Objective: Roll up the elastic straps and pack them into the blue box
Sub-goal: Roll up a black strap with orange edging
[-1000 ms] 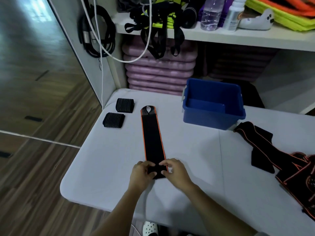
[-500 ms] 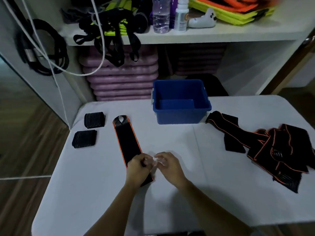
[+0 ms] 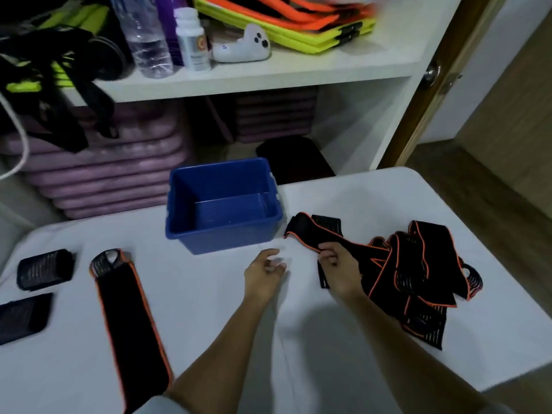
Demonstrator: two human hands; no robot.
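Note:
The blue box (image 3: 222,234) stands empty at the back middle of the white table (image 3: 209,297). A flat black strap with orange edging (image 3: 131,318) lies stretched out at the left. Two rolled straps (image 3: 44,268) (image 3: 22,316) sit at the far left. On the right lies a tangled heap of black and orange straps (image 3: 415,276). My right hand (image 3: 339,268) pinches one strap at the heap's left end. My left hand (image 3: 264,271) hovers above the table in front of the box, fingers loosely curled, holding nothing.
Behind the table is a white shelf (image 3: 254,77) with a clear bottle (image 3: 143,37), a white pill bottle (image 3: 192,40), a white controller and neon folded gear. Purple mats (image 3: 98,174) are stacked under it. A brown door (image 3: 442,73) stands at the right.
Both hands let go of the flat strap at the left and moved right. My right hand took hold of a strap in the heap. The view swung right.

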